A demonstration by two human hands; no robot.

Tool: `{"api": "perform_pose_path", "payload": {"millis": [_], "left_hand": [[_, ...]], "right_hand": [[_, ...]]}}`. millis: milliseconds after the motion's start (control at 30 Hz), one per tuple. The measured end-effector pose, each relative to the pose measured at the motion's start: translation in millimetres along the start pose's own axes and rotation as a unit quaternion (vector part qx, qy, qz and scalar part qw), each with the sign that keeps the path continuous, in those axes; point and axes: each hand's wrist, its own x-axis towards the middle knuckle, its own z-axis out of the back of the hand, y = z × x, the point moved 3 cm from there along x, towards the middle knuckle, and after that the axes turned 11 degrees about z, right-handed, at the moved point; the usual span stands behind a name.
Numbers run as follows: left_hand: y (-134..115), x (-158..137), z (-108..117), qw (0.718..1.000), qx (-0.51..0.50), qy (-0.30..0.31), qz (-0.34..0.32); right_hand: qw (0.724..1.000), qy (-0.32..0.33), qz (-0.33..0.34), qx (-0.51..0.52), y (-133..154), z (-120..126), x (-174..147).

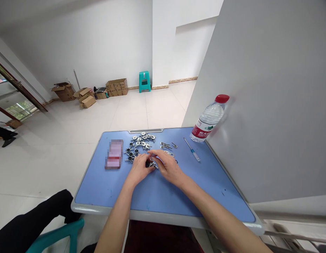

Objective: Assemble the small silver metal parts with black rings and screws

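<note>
Seemingly mid-manipulation: left hand point(139, 168) and right hand point(168, 165) pinch small metal fitting point(152, 164) between them; next move likely needs steady pinch; loose metal fittings point(144, 144) beyond left hand.

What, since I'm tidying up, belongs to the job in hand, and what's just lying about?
Likely job: metal fitting at the fingers; loose fittings nearby; flat metal pieces; perhaps the blue-handled screwdriver.

Probably just lying about: smartphone; red-capped water bottle; teal stool by the wall; cardboard boxes.
</note>
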Motion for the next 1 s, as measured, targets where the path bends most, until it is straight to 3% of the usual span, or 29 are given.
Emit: {"api": "perform_pose_path", "payload": {"millis": [333, 567, 767, 1000], "left_hand": [[0.2, -1.8, 0.5, 1.000, -0.017, 0.001, 0.017], [1.2, 0.5, -1.7, 1.000, 0.000, -0.005, -0.001], [2.8, 2.9, -3.3, 1.000, 0.003, -0.011, -0.011], [0.8, 0.5, -1.2, 1.000, -0.006, -0.012, -0.001]], "right_hand": [[0.998, 0.048, 0.027, 0.039, 8.4, 3.6, 3.4], [1.000, 0.000, -0.023, -0.005, 1.2, -3.0, 3.1], [0.998, 0.008, -0.027, -0.050, -0.9, -11.9, 6.1], [0.999, -0.024, -0.028, 0.014, -7.2, -9.0, 7.9]]}}
